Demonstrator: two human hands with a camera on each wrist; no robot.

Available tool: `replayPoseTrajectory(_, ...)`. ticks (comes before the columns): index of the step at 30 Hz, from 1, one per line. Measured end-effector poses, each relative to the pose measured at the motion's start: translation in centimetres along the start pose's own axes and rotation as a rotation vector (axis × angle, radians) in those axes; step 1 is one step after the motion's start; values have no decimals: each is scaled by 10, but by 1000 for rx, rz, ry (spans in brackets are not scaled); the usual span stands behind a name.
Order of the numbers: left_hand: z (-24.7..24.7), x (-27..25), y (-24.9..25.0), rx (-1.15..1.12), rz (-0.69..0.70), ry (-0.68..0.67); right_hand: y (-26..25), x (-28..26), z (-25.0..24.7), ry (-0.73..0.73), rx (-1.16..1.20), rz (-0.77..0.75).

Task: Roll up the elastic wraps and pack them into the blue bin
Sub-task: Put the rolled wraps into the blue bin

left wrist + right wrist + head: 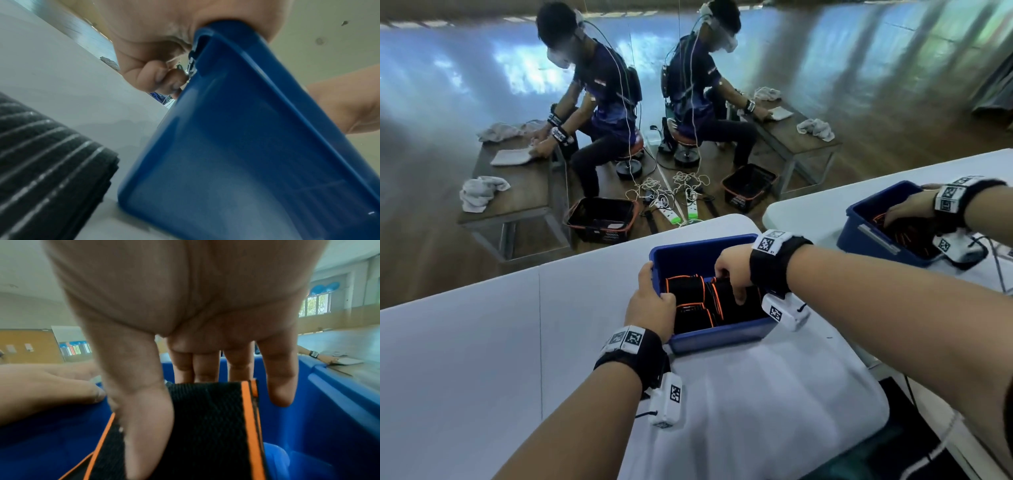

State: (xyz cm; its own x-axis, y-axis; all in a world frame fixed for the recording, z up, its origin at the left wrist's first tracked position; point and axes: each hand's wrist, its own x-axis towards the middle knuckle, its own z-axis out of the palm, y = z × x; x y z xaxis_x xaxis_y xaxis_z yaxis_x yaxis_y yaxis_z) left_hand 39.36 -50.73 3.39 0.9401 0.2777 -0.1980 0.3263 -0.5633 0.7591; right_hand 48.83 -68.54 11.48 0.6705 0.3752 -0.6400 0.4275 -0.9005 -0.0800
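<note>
The blue bin (722, 337) stands on the white table (482, 342) and holds several rolled black wraps with orange edges (686, 289). My left hand (650, 305) grips the bin's near-left rim, thumb inside and fingers curled outside, as the left wrist view shows the rim (232, 30) under the palm. My right hand (732, 270) reaches down into the bin and pinches a rolled wrap (207, 418) between thumb (144, 426) and fingers, low between the other rolls and the right wall (329, 418).
A large mirror behind the table reflects my bin and hand (900, 222). A seated person (599, 102) folds towels at a low wooden table (517, 192), with a black basket (601, 219) and cables on the floor. A dark striped cloth (41, 162) lies left of the bin.
</note>
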Motion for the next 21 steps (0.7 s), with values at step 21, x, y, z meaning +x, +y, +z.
replayPoseTrajectory(21, 3, 0, -1, -17, -15, 8, 0, 32, 14, -147, -3, 21)
